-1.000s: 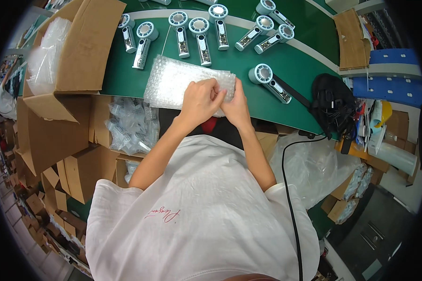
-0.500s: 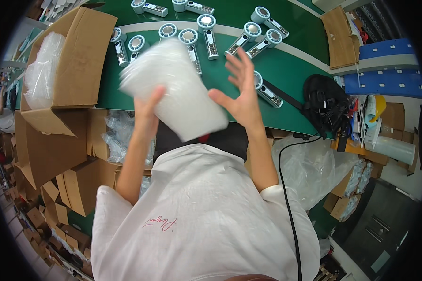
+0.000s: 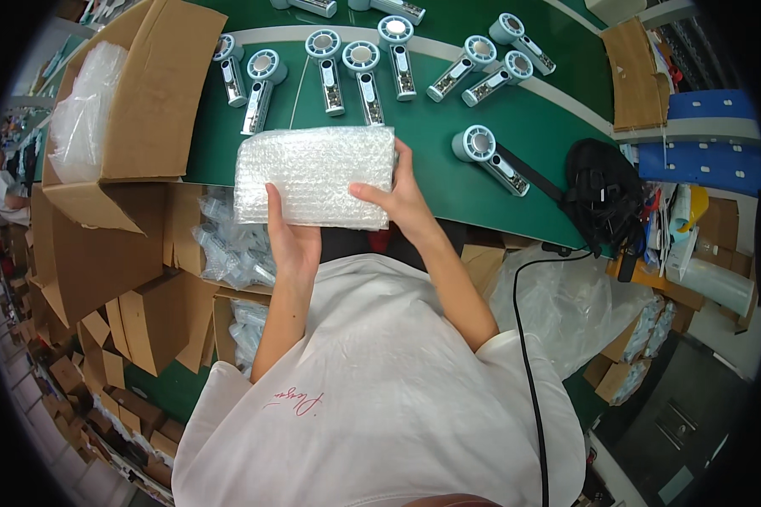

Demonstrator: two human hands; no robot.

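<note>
Between my two hands is a flat, whitish stack of bubble wrap [image 3: 317, 173], held level over the near edge of the green table [image 3: 423, 169]. My left hand [image 3: 294, 241] grips its lower left part, thumb on top and fingers hidden underneath. At the right end, my right hand [image 3: 402, 198] has its thumb across the top and the other fingers behind the edge. Just beyond the wrap lie several handheld fans with light blue round heads, among them one fan [image 3: 362, 72] with its handle toward me. Their handles look uncovered, with inner parts showing. Another fan [image 3: 489, 159] lies apart on the right.
An open cardboard box [image 3: 152, 93] with clear plastic bags [image 3: 89, 114] stands at left. Under the table edge are bags of clear parts [image 3: 232, 241]. A black bag [image 3: 599, 190] lies at the right table edge, and a black cable [image 3: 522, 338] hangs down beside me.
The bubble wrap has turned from tilted to level. My right hand, open and off it before, now grips its right end. My left hand has shifted to its lower edge.
</note>
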